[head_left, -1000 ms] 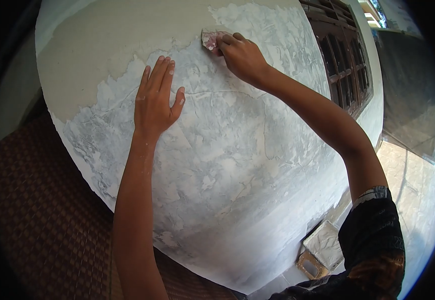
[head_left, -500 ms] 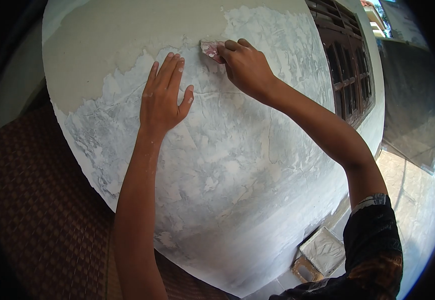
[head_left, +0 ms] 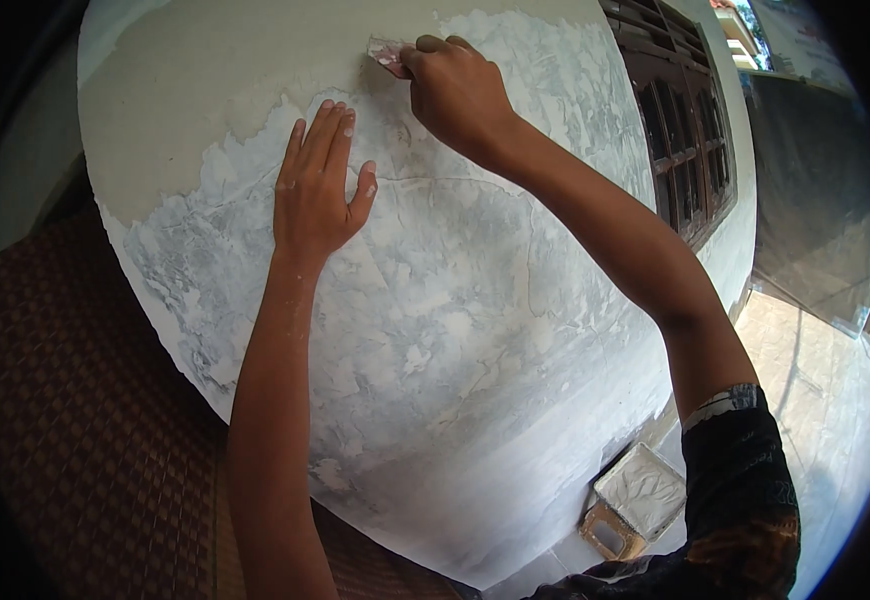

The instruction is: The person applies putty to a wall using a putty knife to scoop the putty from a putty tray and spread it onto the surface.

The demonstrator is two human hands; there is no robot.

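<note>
The right hand is closed tight on a small scraper; the fingers curl over its back and only the pale, smeared blade tip shows past them. The blade lies against the upper part of the wall, on the ragged border between the grey-white skim coat and the bare beige patch. The left hand holds nothing; it rests flat on the coated area with its fingers extended, just below and to the left of the blade.

Recommended practice, judged from this position:
- Set the blade at a shallow angle to the surface; a steep angle is likely to gouge the coat rather than spread it.
- Apply even pressure through the fingertips; work across the border so the edge feathers out without a ridge.
- Keep the bracing palm on firm material; fresh filler would probably take a print.
- Overlap neighbouring strokes; the coat already shows uneven, flaky relief.

A tray of white material sits on the floor at the foot of the wall, well apart from both hands; a dark window frame stands to the right.
</note>
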